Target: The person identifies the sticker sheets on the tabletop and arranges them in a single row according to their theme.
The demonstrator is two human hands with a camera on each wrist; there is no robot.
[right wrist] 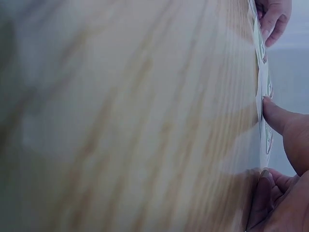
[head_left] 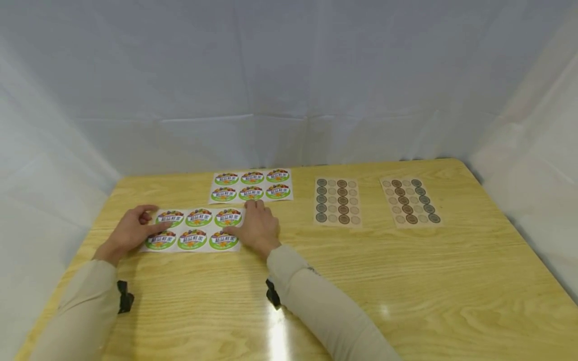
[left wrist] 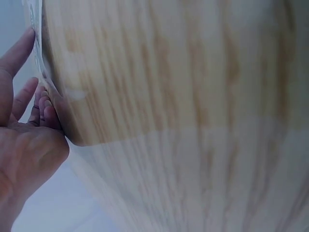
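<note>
A white sheet of oval stickers (head_left: 185, 246), printed with colourful fruit-like tops and green bottoms, lies at the left of the table between both hands. At its left edge, my left hand (head_left: 131, 230) holds it, thumb over the printed side and the other fingers curled by the corner. My right hand (head_left: 259, 225) grips the right edge, its thumb on a lower sticker. The left wrist view has the left hand (left wrist: 29, 150) at the table's edge. In the right wrist view, the right thumb (right wrist: 280, 116) touches the sheet, seen edge-on; the fingertips below are partly hidden.
Behind lies a matching sticker sheet (head_left: 250, 185). Farther right are two beige sheets of small round stickers, one straight (head_left: 337, 203) and one tilted (head_left: 412, 203). The wooden table (head_left: 406, 286) is bordered by white fabric walls (head_left: 289, 75).
</note>
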